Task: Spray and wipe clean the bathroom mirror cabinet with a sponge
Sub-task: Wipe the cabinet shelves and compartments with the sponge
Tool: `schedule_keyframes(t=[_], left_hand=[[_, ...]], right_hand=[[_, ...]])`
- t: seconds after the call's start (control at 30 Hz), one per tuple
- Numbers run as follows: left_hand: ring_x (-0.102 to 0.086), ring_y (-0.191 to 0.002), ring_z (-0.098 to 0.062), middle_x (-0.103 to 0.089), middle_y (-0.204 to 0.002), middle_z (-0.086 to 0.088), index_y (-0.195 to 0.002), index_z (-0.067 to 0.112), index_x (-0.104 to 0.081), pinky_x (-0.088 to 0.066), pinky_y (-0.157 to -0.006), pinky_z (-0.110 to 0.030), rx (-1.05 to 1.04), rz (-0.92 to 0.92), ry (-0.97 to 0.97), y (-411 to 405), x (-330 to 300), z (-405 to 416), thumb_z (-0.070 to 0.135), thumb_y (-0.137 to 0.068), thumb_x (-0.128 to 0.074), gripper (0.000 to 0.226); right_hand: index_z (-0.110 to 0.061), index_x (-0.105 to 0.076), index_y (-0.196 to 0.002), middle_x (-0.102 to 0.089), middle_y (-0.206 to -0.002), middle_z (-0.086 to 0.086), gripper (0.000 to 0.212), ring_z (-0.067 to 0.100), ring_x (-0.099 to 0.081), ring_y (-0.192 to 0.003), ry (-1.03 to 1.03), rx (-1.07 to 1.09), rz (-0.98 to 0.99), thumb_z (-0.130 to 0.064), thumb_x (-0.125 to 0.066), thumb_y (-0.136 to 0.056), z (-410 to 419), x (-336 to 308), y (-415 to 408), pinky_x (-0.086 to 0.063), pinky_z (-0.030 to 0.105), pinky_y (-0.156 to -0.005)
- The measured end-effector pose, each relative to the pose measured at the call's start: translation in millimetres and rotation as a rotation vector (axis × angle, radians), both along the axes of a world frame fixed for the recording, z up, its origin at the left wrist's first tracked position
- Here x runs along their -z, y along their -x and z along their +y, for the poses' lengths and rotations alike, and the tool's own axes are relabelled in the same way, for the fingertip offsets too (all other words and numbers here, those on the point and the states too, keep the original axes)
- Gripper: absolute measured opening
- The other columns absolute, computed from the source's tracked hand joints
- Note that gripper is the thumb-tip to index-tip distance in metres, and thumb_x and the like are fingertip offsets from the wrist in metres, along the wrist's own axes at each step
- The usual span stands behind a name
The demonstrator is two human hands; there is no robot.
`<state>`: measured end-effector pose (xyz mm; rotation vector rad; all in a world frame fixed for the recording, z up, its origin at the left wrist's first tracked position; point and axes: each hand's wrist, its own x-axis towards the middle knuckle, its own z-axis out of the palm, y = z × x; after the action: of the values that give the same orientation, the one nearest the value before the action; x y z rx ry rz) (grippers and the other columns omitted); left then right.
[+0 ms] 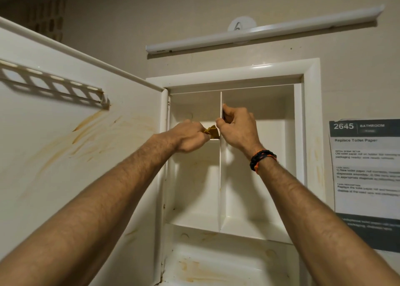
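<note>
The white bathroom cabinet [309, 73] stands open, its door [75, 134] swung out to the left and streaked with brownish stains. A thin vertical divider [220, 188] splits the inside into compartments. My left hand [188, 136] is closed on a yellow-brown sponge [211, 131] and presses it into the upper left compartment at the small shelf. My right hand [238, 127] pinches the front edge of the divider near its top, thumb on the left side, fingers on the right. A dark and orange bracelet [262, 159] sits on that wrist. No spray bottle is in view.
A white tube light [259, 31] is fixed to the wall above the cabinet. A printed sheet [365, 166] headed "2645 BATHROOM" hangs on the wall at the right. A slotted rack [54, 84] is mounted on the door's inner face. The lower shelf [216, 262] carries stains.
</note>
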<state>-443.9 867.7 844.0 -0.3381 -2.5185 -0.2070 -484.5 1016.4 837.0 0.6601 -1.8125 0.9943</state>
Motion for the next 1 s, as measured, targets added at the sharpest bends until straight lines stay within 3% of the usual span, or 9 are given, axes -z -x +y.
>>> schedule_keyframes(t=[0.17,0.3,0.47,0.63,0.73,0.8,0.9,1.0], left_hand=[[-0.044,-0.056,-0.017,-0.047,-0.057,-0.001,-0.064,0.018,-0.049,-0.03,-0.055,-0.032,0.062,0.11,-0.033,-15.8,12.5,-10.8,0.031,-0.099,-0.041,0.038],[-0.045,-0.054,-0.011,-0.049,-0.057,0.005,-0.073,0.027,-0.051,-0.031,-0.055,-0.026,0.143,0.189,-0.116,-30.1,33.4,-16.2,0.027,-0.103,-0.038,0.032],[-0.049,-0.05,-0.002,-0.05,-0.058,0.01,-0.107,0.028,-0.06,-0.034,-0.046,-0.012,0.206,0.567,-0.605,-32.1,94.6,-17.6,0.024,-0.104,-0.039,0.022],[-0.056,-0.072,-0.009,-0.059,-0.078,0.008,-0.102,0.019,-0.06,-0.04,-0.057,-0.017,0.087,0.46,-1.075,-10.1,144.8,-1.4,0.031,-0.105,-0.035,0.028],[-0.058,-0.087,-0.021,-0.057,-0.08,0.008,-0.101,0.015,-0.059,-0.041,-0.073,-0.029,0.032,0.433,-1.235,8.1,147.6,5.0,0.03,-0.106,-0.034,0.03],[-0.06,-0.097,-0.022,-0.059,-0.087,0.012,-0.115,0.016,-0.06,-0.039,-0.08,-0.028,0.001,0.468,-1.226,18.2,142.9,9.8,0.029,-0.106,-0.034,0.03],[-0.058,-0.115,-0.021,-0.064,-0.121,0.0,-0.14,0.014,-0.049,-0.041,-0.094,-0.023,0.028,0.503,-1.103,35.8,134.1,14.0,0.024,-0.106,-0.035,0.038],[-0.063,-0.103,-0.029,-0.065,-0.115,-0.012,-0.139,0.012,-0.046,-0.051,-0.094,-0.039,-0.022,0.44,-0.914,55.7,127.9,15.5,0.016,-0.104,-0.039,0.036]], right_hand=[[-0.002,-0.068,-0.101,-0.074,-0.095,0.013,0.023,0.029,-0.069,-0.093,0.008,-0.027,-0.024,-0.019,-0.061,-0.086,0.0,1.6,-2.2,-0.057,0.044,-0.083],[-0.001,-0.067,-0.103,-0.073,-0.095,0.014,0.026,0.031,-0.068,-0.092,0.014,-0.006,-0.021,-0.018,-0.06,-0.085,-1.7,2.0,-4.1,-0.057,0.044,-0.082],[0.0,-0.065,-0.102,-0.072,-0.095,0.016,0.027,0.033,-0.066,-0.092,0.003,0.021,-0.037,-0.017,-0.058,-0.084,-3.5,1.1,-5.7,-0.056,0.044,-0.081],[0.002,-0.064,-0.108,-0.072,-0.1,0.016,0.029,0.034,-0.066,-0.096,0.005,0.018,-0.04,-0.015,-0.057,-0.085,-4.7,1.9,-5.2,-0.056,0.045,-0.085],[0.002,-0.065,-0.105,-0.072,-0.098,0.017,0.028,0.035,-0.066,-0.094,0.009,0.032,-0.032,-0.016,-0.056,-0.085,-5.6,2.6,-4.2,-0.056,0.045,-0.085],[0.001,-0.064,-0.106,-0.072,-0.099,0.018,0.029,0.035,-0.065,-0.095,0.008,0.037,-0.026,-0.017,-0.055,-0.086,-5.9,3.0,-4.5,-0.056,0.046,-0.084],[0.001,-0.064,-0.108,-0.071,-0.101,0.018,0.03,0.035,-0.065,-0.096,0.002,0.037,-0.021,-0.017,-0.054,-0.085,-5.7,3.4,-3.6,-0.056,0.045,-0.083],[0.0,-0.063,-0.112,-0.071,-0.105,0.017,0.032,0.034,-0.065,-0.1,-0.001,0.027,-0.015,-0.017,-0.054,-0.086,-5.7,3.6,-2.0,-0.056,0.046,-0.086]])
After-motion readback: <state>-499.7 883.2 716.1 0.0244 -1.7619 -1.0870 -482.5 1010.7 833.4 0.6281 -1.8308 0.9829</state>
